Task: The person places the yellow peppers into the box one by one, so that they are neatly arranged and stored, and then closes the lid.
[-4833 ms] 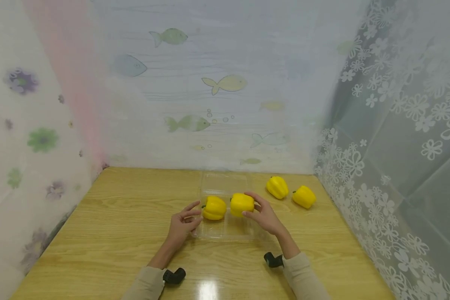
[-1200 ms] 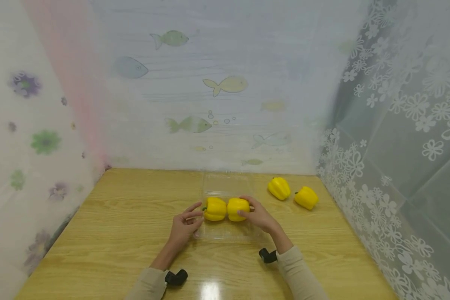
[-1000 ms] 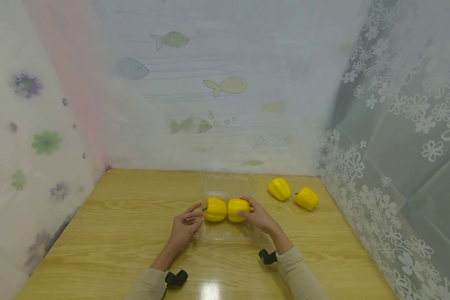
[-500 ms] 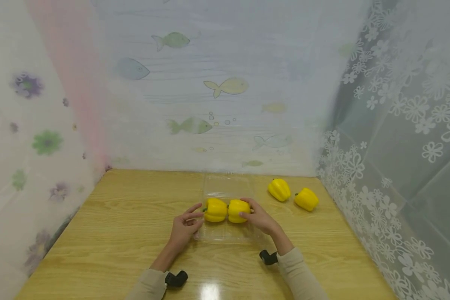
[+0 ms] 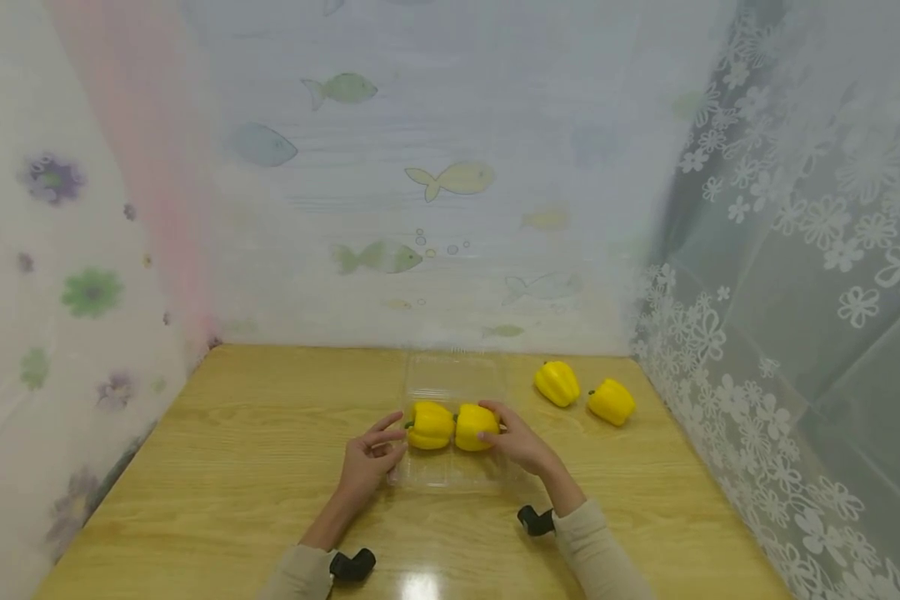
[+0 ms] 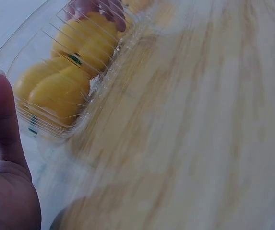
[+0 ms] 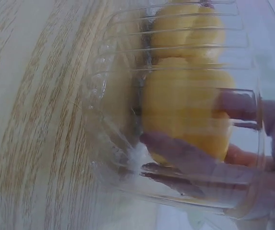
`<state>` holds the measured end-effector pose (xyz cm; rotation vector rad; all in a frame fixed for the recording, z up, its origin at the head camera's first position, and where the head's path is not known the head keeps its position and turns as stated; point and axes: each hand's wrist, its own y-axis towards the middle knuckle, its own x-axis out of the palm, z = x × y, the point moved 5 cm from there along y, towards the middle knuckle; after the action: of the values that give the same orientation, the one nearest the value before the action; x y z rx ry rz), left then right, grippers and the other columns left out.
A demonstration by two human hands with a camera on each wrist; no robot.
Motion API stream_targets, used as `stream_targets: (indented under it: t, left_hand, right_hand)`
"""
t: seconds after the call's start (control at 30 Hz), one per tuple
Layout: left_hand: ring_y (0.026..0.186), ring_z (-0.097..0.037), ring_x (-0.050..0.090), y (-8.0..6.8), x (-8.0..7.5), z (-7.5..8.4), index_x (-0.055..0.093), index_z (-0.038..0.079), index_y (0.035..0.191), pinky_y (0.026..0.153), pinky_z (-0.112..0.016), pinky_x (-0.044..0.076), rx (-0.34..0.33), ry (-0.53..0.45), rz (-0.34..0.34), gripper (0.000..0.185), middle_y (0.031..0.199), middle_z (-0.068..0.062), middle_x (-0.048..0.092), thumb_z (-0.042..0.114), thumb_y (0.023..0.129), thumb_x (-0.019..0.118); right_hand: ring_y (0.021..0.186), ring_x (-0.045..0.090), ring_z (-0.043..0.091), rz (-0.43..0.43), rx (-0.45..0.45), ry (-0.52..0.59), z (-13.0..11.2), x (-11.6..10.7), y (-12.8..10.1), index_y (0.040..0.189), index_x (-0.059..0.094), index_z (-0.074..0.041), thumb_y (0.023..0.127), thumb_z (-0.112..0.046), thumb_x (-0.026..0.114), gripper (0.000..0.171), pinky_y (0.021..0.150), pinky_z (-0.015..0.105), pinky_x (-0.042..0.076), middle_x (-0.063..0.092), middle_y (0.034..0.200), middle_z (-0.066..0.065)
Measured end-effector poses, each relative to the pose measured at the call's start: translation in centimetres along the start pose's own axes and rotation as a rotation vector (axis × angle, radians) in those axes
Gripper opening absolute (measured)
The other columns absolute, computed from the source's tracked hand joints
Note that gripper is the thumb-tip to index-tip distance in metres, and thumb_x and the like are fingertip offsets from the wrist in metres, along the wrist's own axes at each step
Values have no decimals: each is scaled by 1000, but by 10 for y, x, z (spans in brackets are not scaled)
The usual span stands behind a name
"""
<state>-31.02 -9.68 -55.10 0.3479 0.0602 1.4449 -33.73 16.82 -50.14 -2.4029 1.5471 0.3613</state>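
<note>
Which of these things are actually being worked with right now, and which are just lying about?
In hand:
clear plastic box, steadied by the left hand
right-hand pepper in the box, gripped by the right hand
left-hand pepper in the box

Lying about:
two loose yellow peppers on the wooden table
fish-print curtain behind
</note>
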Motion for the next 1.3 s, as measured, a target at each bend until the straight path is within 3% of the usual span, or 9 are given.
stream_targets:
  t: [0.4, 0.7, 0.8, 1.03, 1.3]
  left_hand:
    - [53, -5, 52, -1, 1, -1, 68, -17, 115, 46, -18, 47, 3, -5, 8, 28, 153, -21, 47, -2, 92, 73]
    - [53, -5, 52, -2, -1, -1, 68, -17, 114, 46, -18, 47, 9, -1, 8, 28, 153, -22, 47, -2, 91, 73]
    - [54, -5, 52, -1, -2, 0, 68, -18, 114, 46, -18, 46, 9, -10, 6, 28, 153, -22, 47, -2, 91, 73]
    - [53, -5, 52, 0, -2, -2, 68, -17, 114, 46, -18, 47, 22, 3, 7, 27, 152, -23, 47, -1, 92, 73]
    - [51, -5, 52, -1, -2, -4, 69, -16, 113, 45, -19, 48, 24, 7, 14, 26, 151, -24, 48, -2, 91, 73]
  right_hand:
    - [139, 40, 52, 63, 3, -52, 3, 0, 0, 156, 37, -3, 102, -6, 60, 59, 98, 50, 53, 26, 163, 26]
    - [143, 36, 48, 145, -76, -301, -10, 0, -3, 150, 45, 3, 98, -3, 64, 55, 114, 62, 35, 42, 154, 27]
    - [142, 38, 47, 158, -100, -361, -13, 1, -3, 148, 46, 4, 98, -3, 65, 54, 113, 63, 34, 45, 151, 28]
    - [140, 40, 47, 130, -114, -330, -9, 0, -1, 149, 46, 2, 99, -3, 64, 54, 111, 61, 38, 43, 154, 26]
    - [139, 42, 50, 117, -65, -330, -9, 0, -5, 152, 41, 4, 99, -8, 64, 58, 111, 61, 39, 39, 156, 27]
